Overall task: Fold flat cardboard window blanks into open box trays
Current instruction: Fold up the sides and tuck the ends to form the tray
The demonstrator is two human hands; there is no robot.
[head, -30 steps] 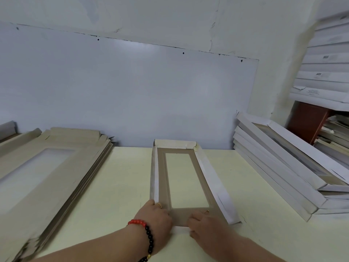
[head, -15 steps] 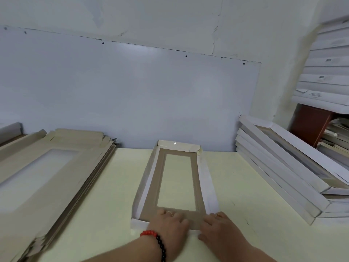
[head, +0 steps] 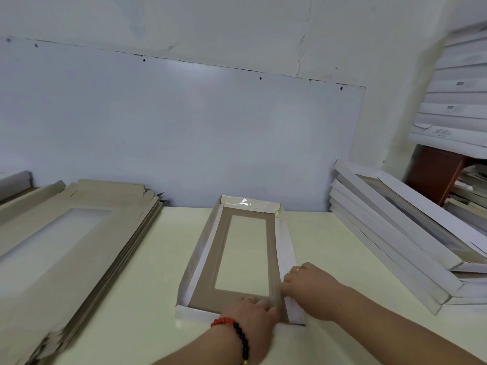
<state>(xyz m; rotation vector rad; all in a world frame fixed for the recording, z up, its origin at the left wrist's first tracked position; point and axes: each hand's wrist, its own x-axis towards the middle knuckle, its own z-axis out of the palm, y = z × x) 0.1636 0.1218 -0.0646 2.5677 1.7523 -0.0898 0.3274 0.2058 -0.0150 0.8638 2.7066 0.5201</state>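
A brown cardboard window blank [head: 224, 259] with white outer flaps lies lengthwise on the cream table [head: 137, 299]. Its far end flap and left side flap stand up; the right side flap [head: 286, 248] leans outward. My left hand [head: 253, 320], with a red and black bead bracelet, presses flat on the near brown border of the blank. My right hand [head: 303, 285] rests on the near part of the right flap, fingers pointing inward onto its crease. The near end flap is partly hidden under my hands.
A tall pile of flat brown blanks [head: 60, 246] fills the table's left side. Finished white trays [head: 395, 241] lean stacked at the right, with more white boxes [head: 458, 101] shelved above. A pale board [head: 184, 133] backs the table.
My right hand moved from the near edge to the right side flap. My left hand slid right along the near border. The left side flap has risen further.
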